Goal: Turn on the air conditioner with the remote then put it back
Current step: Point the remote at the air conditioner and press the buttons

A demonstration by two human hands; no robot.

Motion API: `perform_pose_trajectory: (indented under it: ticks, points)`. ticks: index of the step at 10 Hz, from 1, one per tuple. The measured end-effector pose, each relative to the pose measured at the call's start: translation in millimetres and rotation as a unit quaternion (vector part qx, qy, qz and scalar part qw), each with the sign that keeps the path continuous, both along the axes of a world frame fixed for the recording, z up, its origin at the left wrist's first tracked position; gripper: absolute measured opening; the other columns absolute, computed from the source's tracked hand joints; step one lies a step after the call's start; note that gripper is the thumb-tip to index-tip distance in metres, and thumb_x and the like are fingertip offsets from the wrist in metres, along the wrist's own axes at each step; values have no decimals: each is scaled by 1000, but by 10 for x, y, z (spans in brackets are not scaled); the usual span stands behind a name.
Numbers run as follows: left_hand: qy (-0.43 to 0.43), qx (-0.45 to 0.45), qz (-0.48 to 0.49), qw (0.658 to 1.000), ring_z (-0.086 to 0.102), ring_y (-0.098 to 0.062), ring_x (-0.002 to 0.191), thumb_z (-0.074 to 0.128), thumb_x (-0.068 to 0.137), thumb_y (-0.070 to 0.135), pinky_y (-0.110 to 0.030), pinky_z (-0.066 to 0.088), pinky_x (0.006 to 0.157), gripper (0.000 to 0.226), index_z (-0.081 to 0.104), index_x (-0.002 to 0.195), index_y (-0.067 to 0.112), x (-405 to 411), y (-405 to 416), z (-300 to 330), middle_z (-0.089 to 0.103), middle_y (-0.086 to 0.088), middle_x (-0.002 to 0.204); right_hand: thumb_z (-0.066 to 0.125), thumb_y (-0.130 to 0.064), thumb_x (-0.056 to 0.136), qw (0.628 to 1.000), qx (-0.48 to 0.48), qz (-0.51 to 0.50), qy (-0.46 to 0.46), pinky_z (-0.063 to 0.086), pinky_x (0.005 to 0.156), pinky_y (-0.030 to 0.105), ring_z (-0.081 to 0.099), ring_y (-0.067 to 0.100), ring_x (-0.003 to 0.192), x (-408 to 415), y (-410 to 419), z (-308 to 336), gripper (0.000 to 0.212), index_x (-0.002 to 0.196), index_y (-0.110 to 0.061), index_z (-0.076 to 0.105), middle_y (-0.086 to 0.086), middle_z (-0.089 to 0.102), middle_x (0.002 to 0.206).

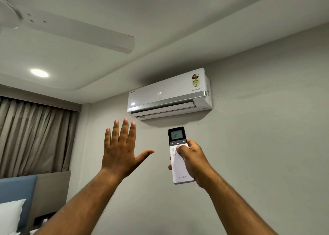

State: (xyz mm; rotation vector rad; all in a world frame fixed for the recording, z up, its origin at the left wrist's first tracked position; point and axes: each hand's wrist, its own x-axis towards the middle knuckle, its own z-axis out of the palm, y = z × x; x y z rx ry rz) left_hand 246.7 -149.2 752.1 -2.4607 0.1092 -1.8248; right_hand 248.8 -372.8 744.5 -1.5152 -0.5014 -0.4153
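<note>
A white wall-mounted air conditioner (169, 94) hangs high on the grey wall, its front panel lit with "24" and its lower flap slightly open. Below it my right hand (193, 159) grips a white remote (179, 167) with a dark top and a screen reading "24". The remote points up at the unit, and my thumb rests on the buttons just under the power key. My left hand (121, 149) is raised beside the remote with its fingers spread, holding nothing.
A white ceiling fan (71, 30) spreads across the upper left, with a round ceiling light (39, 73) below it. Beige curtains (35, 137) hang at the left. A blue headboard (16, 193) and a white pillow (8, 217) sit at the lower left.
</note>
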Motion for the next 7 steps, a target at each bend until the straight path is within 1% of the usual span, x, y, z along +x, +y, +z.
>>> perform_pose_trajectory:
  ticks: [1, 3, 4, 7]
  points:
    - [2, -1, 1, 1000, 6, -38, 145, 14, 75, 84, -60, 14, 115, 106, 13, 149, 9, -7, 18, 4, 11, -16, 158, 48, -21, 94, 1000, 6, 3, -5, 58, 62, 37, 74, 41, 80, -11, 11, 6, 22, 116, -22, 51, 19, 70, 104]
    - [4, -3, 2, 1000, 6, -38, 145, 15, 74, 85, -60, 14, 115, 106, 13, 149, 9, -9, 43, 13, 11, -16, 158, 48, -20, 95, 1000, 18, 4, -23, 57, 60, 35, 72, 38, 74, -40, 31, 38, 19, 114, -19, 51, 22, 69, 106]
    - [1, 2, 3, 1000, 6, -38, 145, 15, 75, 85, -59, 14, 115, 106, 13, 149, 10, -7, 55, 10, 11, -17, 158, 47, -20, 95, 999, 23, 12, -31, 56, 56, 33, 71, 37, 71, -56, 31, 48, 20, 115, -19, 52, 23, 68, 106]
    - [4, 8, 6, 1000, 6, -38, 145, 15, 75, 84, -59, 13, 115, 106, 13, 149, 9, -9, 75, -8, 11, -17, 158, 48, -21, 95, 999, 20, 6, -32, 55, 54, 32, 71, 38, 73, -36, 38, 20, 23, 118, -18, 51, 22, 68, 107]
